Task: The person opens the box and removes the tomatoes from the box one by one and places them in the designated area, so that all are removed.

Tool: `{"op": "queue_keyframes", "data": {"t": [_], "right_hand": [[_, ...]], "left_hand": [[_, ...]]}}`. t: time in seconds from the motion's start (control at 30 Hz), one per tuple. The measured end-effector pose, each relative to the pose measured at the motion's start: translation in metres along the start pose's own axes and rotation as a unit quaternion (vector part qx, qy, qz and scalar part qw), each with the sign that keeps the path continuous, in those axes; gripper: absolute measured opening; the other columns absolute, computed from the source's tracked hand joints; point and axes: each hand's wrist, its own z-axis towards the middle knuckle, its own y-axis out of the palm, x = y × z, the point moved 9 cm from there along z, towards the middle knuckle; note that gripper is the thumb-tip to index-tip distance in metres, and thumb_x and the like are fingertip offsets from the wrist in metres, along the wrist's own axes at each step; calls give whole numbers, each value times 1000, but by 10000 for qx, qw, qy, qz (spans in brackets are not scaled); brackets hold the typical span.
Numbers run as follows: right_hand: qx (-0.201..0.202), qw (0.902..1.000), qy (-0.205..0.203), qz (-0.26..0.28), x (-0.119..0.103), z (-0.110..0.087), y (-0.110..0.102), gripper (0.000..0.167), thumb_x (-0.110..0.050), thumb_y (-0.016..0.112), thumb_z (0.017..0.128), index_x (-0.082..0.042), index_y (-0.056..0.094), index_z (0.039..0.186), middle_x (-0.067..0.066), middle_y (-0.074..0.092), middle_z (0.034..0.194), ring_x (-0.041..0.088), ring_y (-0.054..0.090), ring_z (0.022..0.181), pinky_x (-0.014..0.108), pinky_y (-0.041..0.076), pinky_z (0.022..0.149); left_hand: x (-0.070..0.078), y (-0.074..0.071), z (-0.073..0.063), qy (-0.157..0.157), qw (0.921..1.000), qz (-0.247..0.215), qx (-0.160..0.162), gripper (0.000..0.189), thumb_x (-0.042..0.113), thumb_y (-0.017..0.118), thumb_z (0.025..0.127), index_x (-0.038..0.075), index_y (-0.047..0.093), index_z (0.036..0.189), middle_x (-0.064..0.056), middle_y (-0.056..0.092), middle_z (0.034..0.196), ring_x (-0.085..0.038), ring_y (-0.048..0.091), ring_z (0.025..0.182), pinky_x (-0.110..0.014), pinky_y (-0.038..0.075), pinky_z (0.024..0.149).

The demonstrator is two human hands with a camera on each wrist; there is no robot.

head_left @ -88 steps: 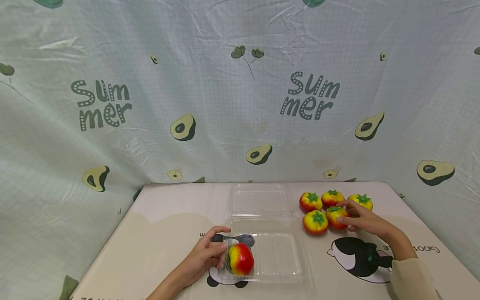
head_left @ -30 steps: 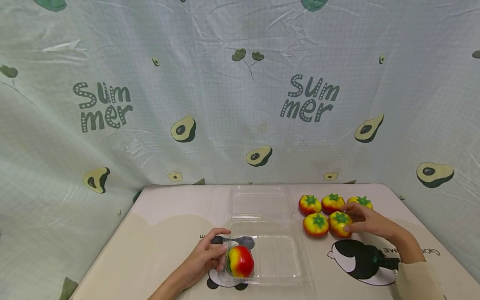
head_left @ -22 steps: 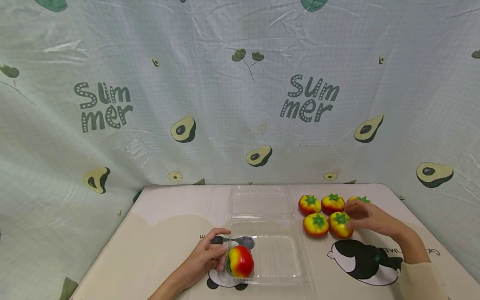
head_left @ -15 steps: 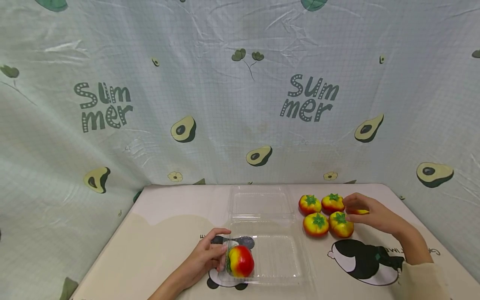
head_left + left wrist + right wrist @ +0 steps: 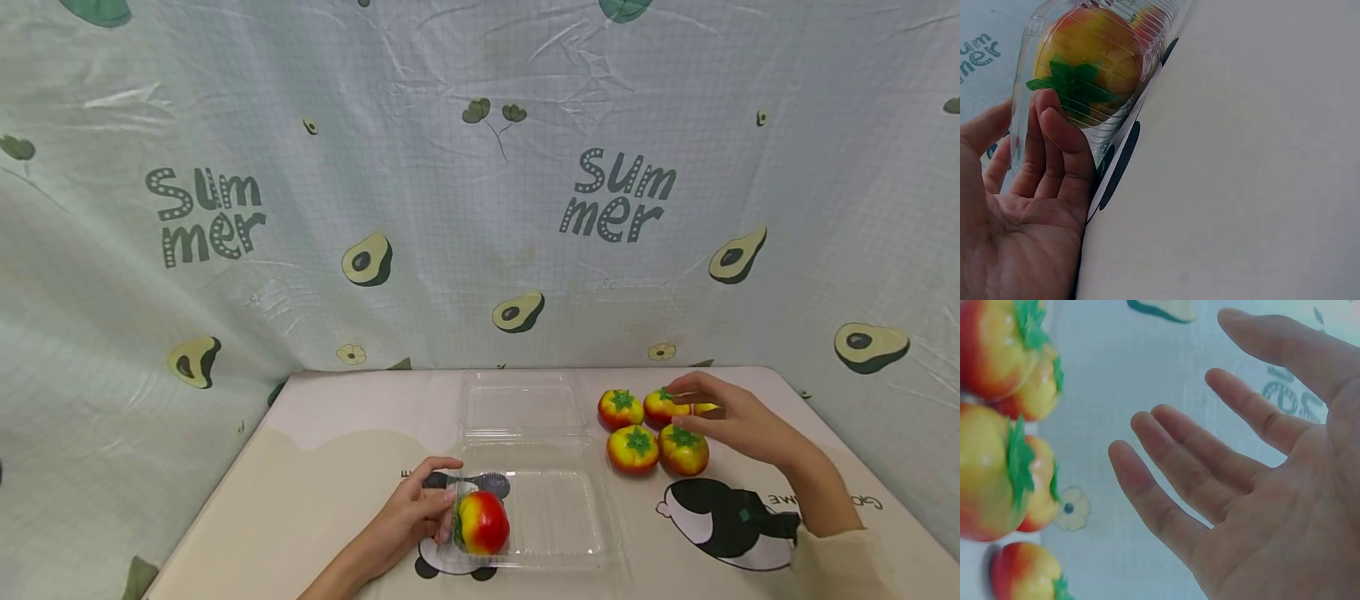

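My left hand (image 5: 408, 512) grips the left wall of a clear plastic clamshell container (image 5: 555, 554), whose lid (image 5: 521, 404) lies folded back. One red and yellow persimmon (image 5: 483, 523) lies on its side against that wall; its green calyx faces my fingers in the left wrist view. My right hand (image 5: 738, 421) hovers with parted, relaxed fingers over several similar persimmons at the back right. Below its thumb is the front right persimmon (image 5: 684, 452). Its fingers overlap the back middle persimmon (image 5: 663, 410), and most of the far right persimmon (image 5: 705, 408) is hidden. The right palm (image 5: 1285, 525) holds nothing.
The front left persimmon (image 5: 632, 450) and back left persimmon (image 5: 620, 408) stand right of the container, calyxes up. The pale table (image 5: 330, 467) has cartoon prints. A curtain (image 5: 450, 183) with avocado prints hangs behind and along both sides.
My right hand has let go of the front right persimmon, which shifted slightly toward me, and has risen above the group, drifting left lately. My left hand and the container have stayed put.
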Motion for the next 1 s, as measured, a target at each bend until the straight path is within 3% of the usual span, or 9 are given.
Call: {"op": "queue_keyframes", "data": {"t": [0.2, 0.4, 0.67, 0.8, 1.0], "right_hand": [[-33, 9997, -226, 14, -21, 2, 7, 43, -22, 71, 98, -7, 56, 134, 22, 63, 135, 46, 63, 123, 48, 61, 90], [-167, 9989, -428, -48, -39, 5, 17, 39, -21, 72, 96, -10, 59, 131, 18, 66, 132, 41, 65, 121, 53, 59, 93], [-521, 9982, -296, 53, -40, 8, 33, 41, -25, 72, 97, -8, 58, 132, 20, 64, 134, 43, 62, 124, 57, 56, 97], [-641, 9975, -264, 99, -38, 8, 39, 40, -27, 72, 97, -10, 59, 131, 19, 64, 134, 42, 63, 124, 50, 58, 96], [-715, 9957, -586, 51, -50, 6, 46, 39, -28, 72, 97, -12, 60, 130, 15, 65, 132, 34, 65, 117, 33, 58, 94]], "left_hand": [[1, -1, 0, 4, 10000, 8, -2, 57, 21, 49, 109, 3, 21, 156, 6, 65, 75, -9, 59, 66, -21, 56, 72], [1, 0, 1, 64, 9999, -50, -66, 57, 20, 49, 109, 2, 21, 155, 6, 65, 75, -9, 59, 66, -21, 56, 71], [0, 1, -1, 84, 9999, -110, -94, 54, 18, 47, 110, 2, 21, 155, 5, 65, 75, -9, 59, 65, -21, 56, 70], [-1, 0, -2, 75, 9999, -77, -88, 54, 18, 47, 110, 2, 22, 155, 6, 64, 75, -9, 59, 65, -21, 56, 70], [-1, 0, -1, 141, 9998, -51, -150, 54, 18, 47, 110, 2, 22, 155, 6, 64, 75, -8, 59, 65, -21, 56, 70]]}}
